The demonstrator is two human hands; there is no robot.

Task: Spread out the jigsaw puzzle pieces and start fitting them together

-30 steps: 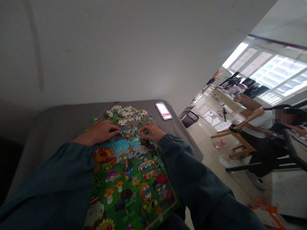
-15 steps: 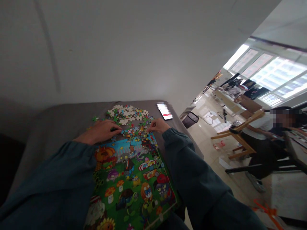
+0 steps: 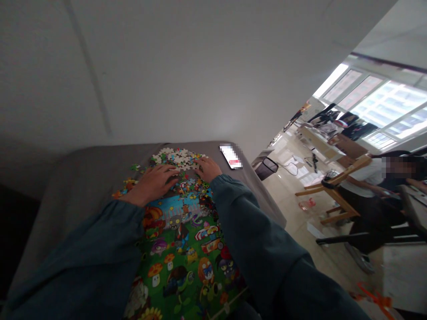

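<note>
A colourful cartoon jigsaw puzzle lies partly assembled on a grey table in front of me. A heap of loose puzzle pieces, many showing their white backs, sits beyond its far edge. My left hand rests flat with fingers spread on the loose pieces at the puzzle's top left. Over at the right side of the heap, my right hand lies with fingers apart, touching pieces. Whether either hand pinches a piece is too small to tell. Both arms wear dark teal sleeves.
A phone with a lit screen lies at the table's far right corner. A white wall rises behind the table. To the right, on the floor, stand a black bin and a wooden chair with another person seated.
Both my hands have moved away from the puzzle's top edge up into the heap of loose pieces. My view has shifted slightly.
</note>
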